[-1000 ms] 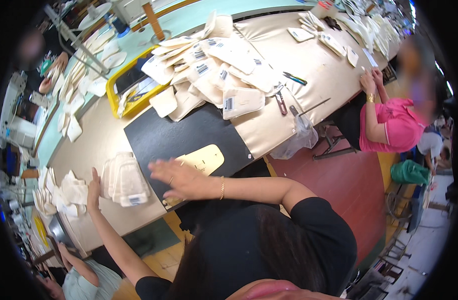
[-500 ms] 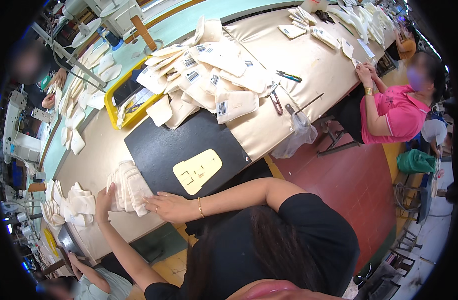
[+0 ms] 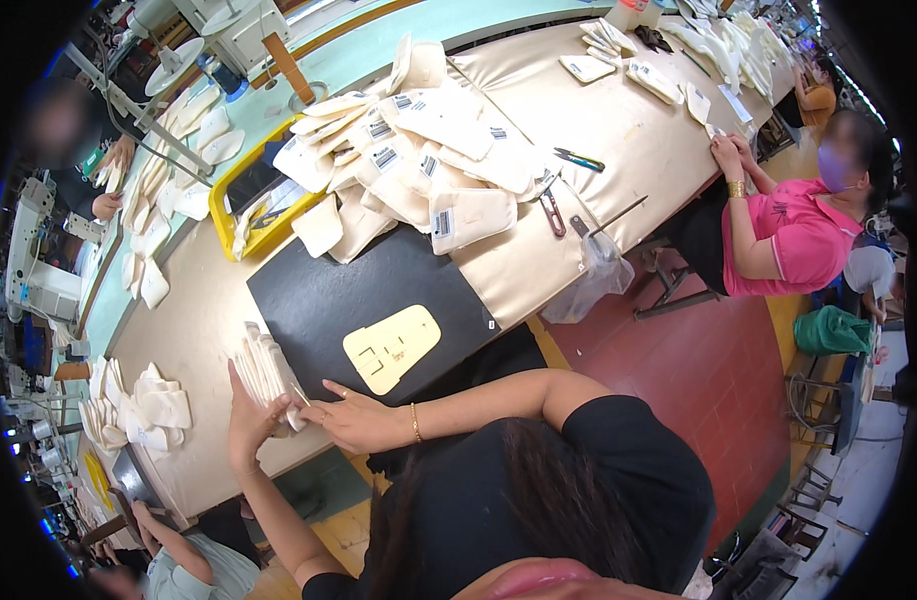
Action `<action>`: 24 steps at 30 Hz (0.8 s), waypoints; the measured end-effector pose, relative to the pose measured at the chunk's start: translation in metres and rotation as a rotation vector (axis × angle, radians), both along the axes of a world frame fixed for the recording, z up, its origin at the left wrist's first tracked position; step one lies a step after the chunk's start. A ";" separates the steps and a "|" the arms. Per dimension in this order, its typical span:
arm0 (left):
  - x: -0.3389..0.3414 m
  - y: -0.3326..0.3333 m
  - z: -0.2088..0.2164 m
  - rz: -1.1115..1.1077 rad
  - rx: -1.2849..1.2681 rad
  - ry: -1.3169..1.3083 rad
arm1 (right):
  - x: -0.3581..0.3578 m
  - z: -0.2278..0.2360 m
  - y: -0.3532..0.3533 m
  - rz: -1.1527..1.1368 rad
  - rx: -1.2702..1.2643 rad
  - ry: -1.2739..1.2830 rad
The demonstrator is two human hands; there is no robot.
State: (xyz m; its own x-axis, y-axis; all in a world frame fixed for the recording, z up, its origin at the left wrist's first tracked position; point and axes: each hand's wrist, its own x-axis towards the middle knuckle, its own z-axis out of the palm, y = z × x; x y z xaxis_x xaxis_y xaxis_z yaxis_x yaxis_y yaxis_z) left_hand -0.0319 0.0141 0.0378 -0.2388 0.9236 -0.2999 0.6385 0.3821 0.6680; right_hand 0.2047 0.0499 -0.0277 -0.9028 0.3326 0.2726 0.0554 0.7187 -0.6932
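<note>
Both hands clasp a stack of white cut pieces (image 3: 266, 368) at the worktop's (image 3: 209, 320) near edge: left hand (image 3: 247, 425) cupping, right hand (image 3: 354, 420) apparently pinching. Squaring step; next move needs firm, even pressure.

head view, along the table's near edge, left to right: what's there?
Loose pile of white pieces → left hand → upright white stack → right hand → cream template on black mat → clear plastic bag.

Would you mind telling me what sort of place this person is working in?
Probably a garment or footwear sewing workshop: a sewing machine stands at the left, piles of cream cut pieces cover the long table, and both hands, left and right, square up a stack of pieces.
</note>
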 end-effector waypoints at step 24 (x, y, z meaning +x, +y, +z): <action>-0.004 -0.006 -0.015 0.142 -0.166 0.504 | 0.055 0.027 0.050 -0.229 -0.244 -0.025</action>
